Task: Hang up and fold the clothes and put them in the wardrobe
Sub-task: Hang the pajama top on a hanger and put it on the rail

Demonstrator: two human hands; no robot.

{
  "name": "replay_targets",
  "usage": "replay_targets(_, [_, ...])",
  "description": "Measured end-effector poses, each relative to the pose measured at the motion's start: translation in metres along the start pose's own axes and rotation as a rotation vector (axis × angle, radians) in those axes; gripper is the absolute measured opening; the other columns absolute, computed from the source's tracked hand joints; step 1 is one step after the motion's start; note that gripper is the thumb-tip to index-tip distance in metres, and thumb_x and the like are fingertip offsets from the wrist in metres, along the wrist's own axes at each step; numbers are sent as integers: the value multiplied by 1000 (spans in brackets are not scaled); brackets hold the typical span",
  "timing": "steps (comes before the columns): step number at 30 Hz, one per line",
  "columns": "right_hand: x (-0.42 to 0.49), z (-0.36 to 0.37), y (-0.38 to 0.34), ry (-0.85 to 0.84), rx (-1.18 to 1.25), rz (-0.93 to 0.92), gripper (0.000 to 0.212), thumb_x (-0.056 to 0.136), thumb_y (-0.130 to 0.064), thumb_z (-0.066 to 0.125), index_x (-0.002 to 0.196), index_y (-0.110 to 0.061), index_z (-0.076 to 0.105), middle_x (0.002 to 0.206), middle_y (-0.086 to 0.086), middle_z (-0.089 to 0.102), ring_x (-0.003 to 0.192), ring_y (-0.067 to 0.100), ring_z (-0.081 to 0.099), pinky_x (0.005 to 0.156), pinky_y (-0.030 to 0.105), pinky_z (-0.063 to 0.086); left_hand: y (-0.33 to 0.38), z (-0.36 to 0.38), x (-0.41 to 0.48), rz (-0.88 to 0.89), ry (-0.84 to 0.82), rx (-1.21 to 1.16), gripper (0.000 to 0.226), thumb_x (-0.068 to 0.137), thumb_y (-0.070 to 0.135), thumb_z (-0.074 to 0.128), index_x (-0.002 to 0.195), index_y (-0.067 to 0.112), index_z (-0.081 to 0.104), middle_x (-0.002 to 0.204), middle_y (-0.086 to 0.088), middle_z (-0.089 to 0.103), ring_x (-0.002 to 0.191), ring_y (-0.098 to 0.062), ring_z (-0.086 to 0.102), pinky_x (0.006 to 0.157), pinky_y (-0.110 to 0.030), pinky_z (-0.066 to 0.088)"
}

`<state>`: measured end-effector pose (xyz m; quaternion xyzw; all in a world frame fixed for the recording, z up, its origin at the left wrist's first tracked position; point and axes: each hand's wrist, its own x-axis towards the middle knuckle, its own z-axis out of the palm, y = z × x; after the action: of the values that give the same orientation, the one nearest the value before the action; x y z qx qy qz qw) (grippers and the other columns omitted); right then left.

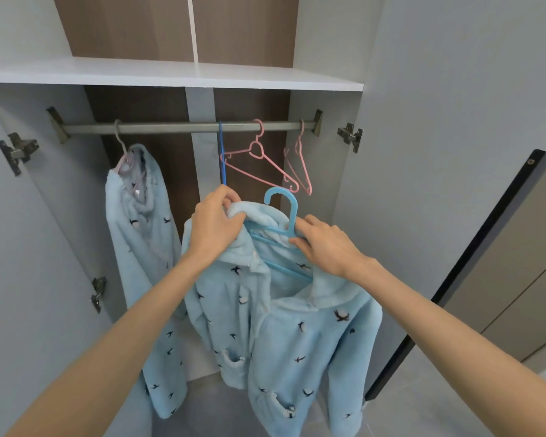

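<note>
A light blue fleece pajama top point(300, 335) with small dark bird prints hangs in front of me on a blue plastic hanger point(289, 216). My left hand point(215, 227) grips the top's collar at the left shoulder. My right hand point(323, 244) holds the hanger at the base of its hook, beside the right shoulder. The hanger's hook is free, below the grey wardrobe rail point(183, 127). A matching light blue garment point(139, 228) hangs on a pink hanger at the rail's left end.
Two empty pink hangers point(262, 159) point(301, 165) and a dark blue hanger point(222, 152) hang on the rail's right half. A white shelf point(171, 72) lies above the rail. The wardrobe doors stand open at both sides, the right door point(454, 152) close to my right arm.
</note>
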<state>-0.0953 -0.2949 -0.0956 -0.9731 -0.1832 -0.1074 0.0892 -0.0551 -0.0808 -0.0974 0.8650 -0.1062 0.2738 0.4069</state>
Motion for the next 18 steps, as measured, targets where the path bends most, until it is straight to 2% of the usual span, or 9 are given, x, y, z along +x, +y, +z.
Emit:
replay_targets(2, [1,2,-1,-2,93,41,18,101,-33,41,114,-21,46,94,-1,43,75,28,52,68,36,43,-8,7,4,-57,-73,-61,19,84,18,66,101,18,58,96,2,54,83,-13,56,64,-16,41])
replay_targets(4, [3,2,0,7,193,92,20,101,-31,43,118,-22,46,98,1,46,82,30,53,77,40,44,-20,7,8,-66,-150,-96,34,84,29,69,114,19,55,111,1,46,93,-10,54,74,-16,44])
replay_targets(7, [8,-2,0,20,321,156,24,99,-28,47,123,-25,46,110,6,55,99,30,54,84,41,42,-41,4,8,-81,-134,-76,52,82,37,71,126,19,48,123,-1,40,106,-10,45,92,-25,43])
replay_targets(10, [17,-13,-2,41,423,203,39,97,-24,49,135,-29,41,126,3,57,114,25,53,93,41,41,-57,6,2,-222,-136,-100,55,86,39,66,131,17,43,127,-8,41,107,-18,52,95,-34,47])
replay_targets(12, [25,-21,-6,44,477,224,45,97,-20,50,140,-27,38,130,2,57,120,23,52,100,44,40,-65,11,-2,-289,-226,-116,54,89,38,62,133,15,41,125,-10,45,107,-22,54,93,-37,47])
replay_targets(15, [39,-31,-14,46,508,213,51,95,-14,52,142,-23,34,128,5,57,118,26,53,101,45,40,-72,17,-5,-420,-407,-174,61,92,50,53,139,16,34,126,-7,53,114,-21,53,95,-34,45])
replay_targets(18, [52,-39,-26,60,556,180,52,93,-10,52,140,-19,34,118,12,56,106,30,56,98,49,43,-78,22,-2,-546,-465,-193,73,90,60,48,142,13,30,126,-10,55,119,-23,53,100,-42,46])
